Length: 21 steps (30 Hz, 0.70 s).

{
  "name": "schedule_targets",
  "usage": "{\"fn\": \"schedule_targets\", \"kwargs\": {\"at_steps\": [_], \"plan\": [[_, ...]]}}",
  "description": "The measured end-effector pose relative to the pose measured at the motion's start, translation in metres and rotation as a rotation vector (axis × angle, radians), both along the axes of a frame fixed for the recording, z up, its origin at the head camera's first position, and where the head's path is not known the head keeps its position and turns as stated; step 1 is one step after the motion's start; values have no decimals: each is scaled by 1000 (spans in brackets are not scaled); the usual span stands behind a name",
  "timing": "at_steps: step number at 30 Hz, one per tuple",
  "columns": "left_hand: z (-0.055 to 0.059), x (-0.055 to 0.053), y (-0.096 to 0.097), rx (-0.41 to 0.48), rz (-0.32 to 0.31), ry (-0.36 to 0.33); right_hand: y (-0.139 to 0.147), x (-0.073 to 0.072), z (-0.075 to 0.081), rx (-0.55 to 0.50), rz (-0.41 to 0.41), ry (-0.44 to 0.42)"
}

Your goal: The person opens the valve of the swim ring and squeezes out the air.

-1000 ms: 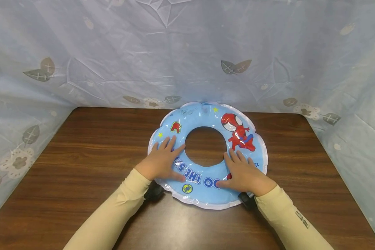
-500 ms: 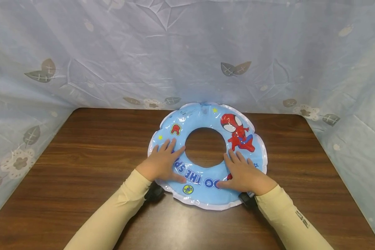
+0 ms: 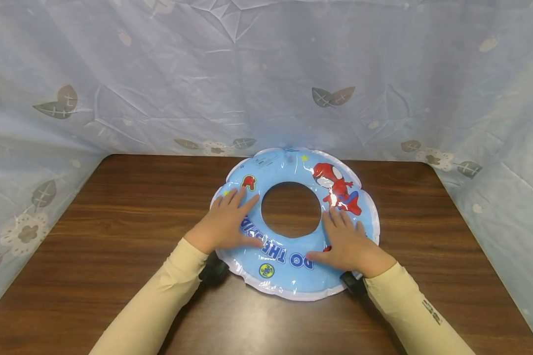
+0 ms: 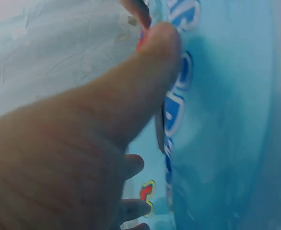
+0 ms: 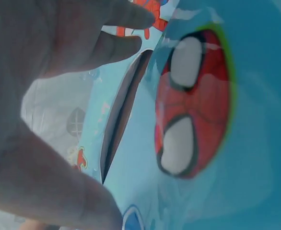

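A light blue inflatable swim ring (image 3: pixel 293 170) with a white seam edge lies flat on the table. Red cartoon figures, stars and blue lettering are printed on it. My left hand (image 3: pixel 224 222) is spread over the ring's left side, fingers straight and apart. In the left wrist view the thumb (image 4: pixel 155 52) overlaps the lettering. On the right side of the ring, my right hand (image 3: pixel 348 244) lies with extended fingers beside the large red figure. The right wrist view shows its thumb (image 5: pixel 78 196) and fingers at the ring, close to a red masked face (image 5: pixel 195 105).
The brown wooden table (image 3: pixel 115 236) extends to both sides of the ring. A pale grey-blue curtain (image 3: pixel 266 74) with leaf and flower prints hangs behind it and along both sides. The ring's far edge comes close to the back curtain.
My left hand has shifted slightly left and away from me, uncovering more of the lettering. The right hand has moved very little, and the ring stays almost where it was.
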<state>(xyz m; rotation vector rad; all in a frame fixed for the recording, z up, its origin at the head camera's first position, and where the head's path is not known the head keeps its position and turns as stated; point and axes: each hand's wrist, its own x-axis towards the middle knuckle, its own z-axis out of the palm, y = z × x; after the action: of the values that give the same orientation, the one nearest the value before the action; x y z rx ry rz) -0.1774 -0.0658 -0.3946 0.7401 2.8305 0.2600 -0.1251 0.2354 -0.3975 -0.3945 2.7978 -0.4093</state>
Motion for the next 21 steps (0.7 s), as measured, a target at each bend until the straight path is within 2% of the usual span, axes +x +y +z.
{"fn": "schedule_targets", "kwargs": {"at_steps": [10, 21], "plan": [[-5, -2, 0, -40, 8, -26, 2, -2, -2, 8, -54, -55], [-10, 0, 1, -66, 28, -97, 4, -4, -3, 39, -24, -62]]}}
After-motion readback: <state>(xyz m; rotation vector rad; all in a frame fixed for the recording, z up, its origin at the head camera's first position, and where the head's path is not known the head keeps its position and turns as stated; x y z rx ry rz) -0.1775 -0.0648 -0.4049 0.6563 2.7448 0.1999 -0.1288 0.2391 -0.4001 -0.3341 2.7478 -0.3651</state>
